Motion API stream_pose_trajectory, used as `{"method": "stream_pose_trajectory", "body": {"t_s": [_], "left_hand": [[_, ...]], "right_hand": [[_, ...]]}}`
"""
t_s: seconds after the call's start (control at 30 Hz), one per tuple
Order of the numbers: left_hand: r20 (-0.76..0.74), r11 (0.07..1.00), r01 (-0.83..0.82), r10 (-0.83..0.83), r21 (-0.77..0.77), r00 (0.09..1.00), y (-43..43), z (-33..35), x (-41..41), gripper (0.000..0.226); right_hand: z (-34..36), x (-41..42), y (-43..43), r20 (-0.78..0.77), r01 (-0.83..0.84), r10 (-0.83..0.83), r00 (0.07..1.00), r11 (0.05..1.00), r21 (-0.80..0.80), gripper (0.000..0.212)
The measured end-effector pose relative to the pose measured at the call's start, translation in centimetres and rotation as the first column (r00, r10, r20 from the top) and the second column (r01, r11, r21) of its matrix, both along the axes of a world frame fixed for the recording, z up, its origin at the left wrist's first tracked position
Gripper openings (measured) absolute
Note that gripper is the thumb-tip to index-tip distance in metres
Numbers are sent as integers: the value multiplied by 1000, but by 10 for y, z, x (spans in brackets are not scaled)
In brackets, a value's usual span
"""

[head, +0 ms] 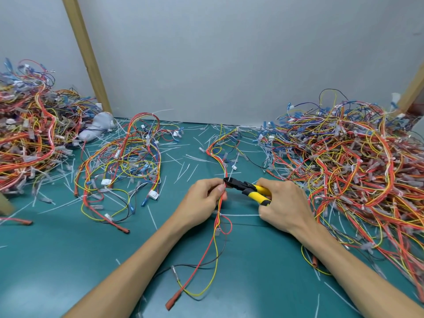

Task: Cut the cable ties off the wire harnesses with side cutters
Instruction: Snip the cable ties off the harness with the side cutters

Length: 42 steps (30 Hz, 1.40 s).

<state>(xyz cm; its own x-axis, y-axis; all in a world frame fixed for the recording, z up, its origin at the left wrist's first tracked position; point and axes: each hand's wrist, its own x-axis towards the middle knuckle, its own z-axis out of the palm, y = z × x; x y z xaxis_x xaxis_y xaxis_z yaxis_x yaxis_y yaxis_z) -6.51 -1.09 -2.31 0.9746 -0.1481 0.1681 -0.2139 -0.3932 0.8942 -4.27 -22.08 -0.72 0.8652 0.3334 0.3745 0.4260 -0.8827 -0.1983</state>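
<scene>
The wire bunch (220, 198) with a cable tie (232, 171) on it sits in the middle of the green worktop (68, 260), held up a little by the person. The fingers (214, 188) of the left hand (202, 203) are pinched tight around the red and yellow wires, just below the tie. The right hand (284, 205) is closed around the yellow handles of the cutters (249, 189). The black tips of the cutters touch the wires right at the tie, and its white tail sticks up behind them. It looks like the snip is about to happen, or is happening now.

Lower down, one more tie (238, 215) is on the same bunch, with its long tail pointing to the right.

Lots of cut white ties (183, 171) lie all over the worktop, so much work looks done. A loose bunch (121, 166) lies to the left. A big pile (353, 171) sits on the right and another pile (27, 138) on the left. Which pile is finished cannot be told.
</scene>
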Motion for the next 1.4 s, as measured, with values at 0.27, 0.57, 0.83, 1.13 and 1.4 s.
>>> {"method": "stream_pose_trajectory", "body": {"t_s": [0.27,0.57,0.83,1.13,1.4], "left_hand": [[4,1000,2,-2,2,1000,1,0,0,34],[-7,1000,-3,3,6,1000,0,2,-1,34],[-33,1000,-1,1,-12,999,0,1,-1,32],[-41,1000,-8,7,-25,999,-1,3,-2,28],[-91,984,-72,58,-166,994,-1,8,-4,21]], "right_hand": [[0,-1,0,6,-8,8,1000,1000,6,16],[-1,-1,0,2,-9,9,1000,1000,8,14],[-1,-1,0,0,-12,12,1000,1000,21,17],[-4,1,-1,9,18,-18,1000,999,27,15],[-6,2,-3,20,77,-80,997,987,143,15]]}}
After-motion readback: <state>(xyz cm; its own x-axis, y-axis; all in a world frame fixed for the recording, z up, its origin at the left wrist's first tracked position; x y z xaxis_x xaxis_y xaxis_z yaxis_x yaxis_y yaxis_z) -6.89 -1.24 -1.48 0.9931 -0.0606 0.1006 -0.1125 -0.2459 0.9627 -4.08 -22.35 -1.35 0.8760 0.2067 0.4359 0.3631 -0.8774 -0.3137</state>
